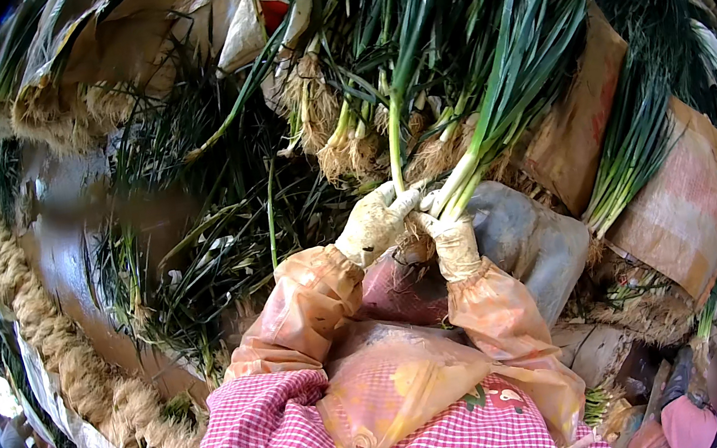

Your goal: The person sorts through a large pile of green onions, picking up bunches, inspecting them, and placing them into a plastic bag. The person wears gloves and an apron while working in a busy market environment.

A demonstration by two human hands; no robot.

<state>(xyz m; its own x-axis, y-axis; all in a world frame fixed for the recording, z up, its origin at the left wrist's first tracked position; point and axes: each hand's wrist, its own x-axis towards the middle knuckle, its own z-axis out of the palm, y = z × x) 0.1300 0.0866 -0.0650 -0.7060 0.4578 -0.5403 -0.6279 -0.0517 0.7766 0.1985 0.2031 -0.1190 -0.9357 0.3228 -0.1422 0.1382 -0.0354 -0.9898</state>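
Note:
Both my hands wear dirty white gloves and meet in front of my chest. Fingers of my left hand [375, 224] close round the lower stem of a single green onion [396, 138], which stands nearly upright with its leaves pointing away from me. Beside it, my right hand [453, 245] grips a small bunch of green onions [473, 164], white stems low and long leaves fanning up to the far right. Stringy roots [416, 243] hang just beneath my hands. Beyond them lies a heap of green onions [355, 145], roots toward me.
Loose leaves [192, 241] litter the ground at left. A long row of root ends [67, 336] curves along the left. A grey sack [524, 231] lies by my right arm; another onion bundle [635, 161] rests on brown sacking [669, 203]. Part of a person in pink [686, 425] shows lower right.

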